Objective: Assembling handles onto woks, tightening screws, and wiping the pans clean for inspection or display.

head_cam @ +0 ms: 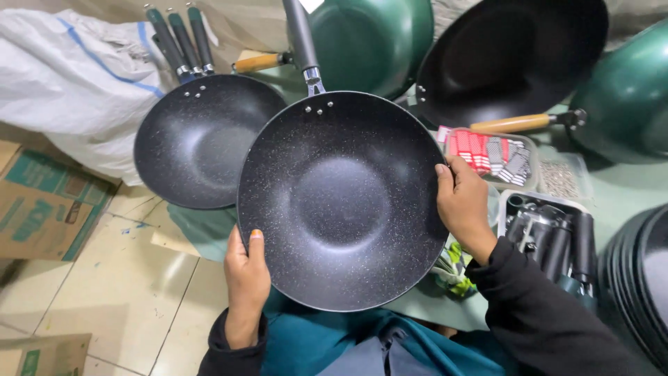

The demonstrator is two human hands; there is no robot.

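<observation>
Both hands grip the speckled black wok (341,202) by its rim, left hand (245,278) at lower left, right hand (460,205) at right, tilting its bowl into full view.

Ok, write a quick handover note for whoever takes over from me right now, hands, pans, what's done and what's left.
Left hand grips the near rim of the speckled black pan; right hand grips its right rim. The pan is held face up over the lap, dark handle already fitted and pointing away.
Stacked black pans with handles sit on the left.
Tray of loose dark handles sits by the right hand.
Handleless pans are stacked at far right, apparently left to do.
</observation>
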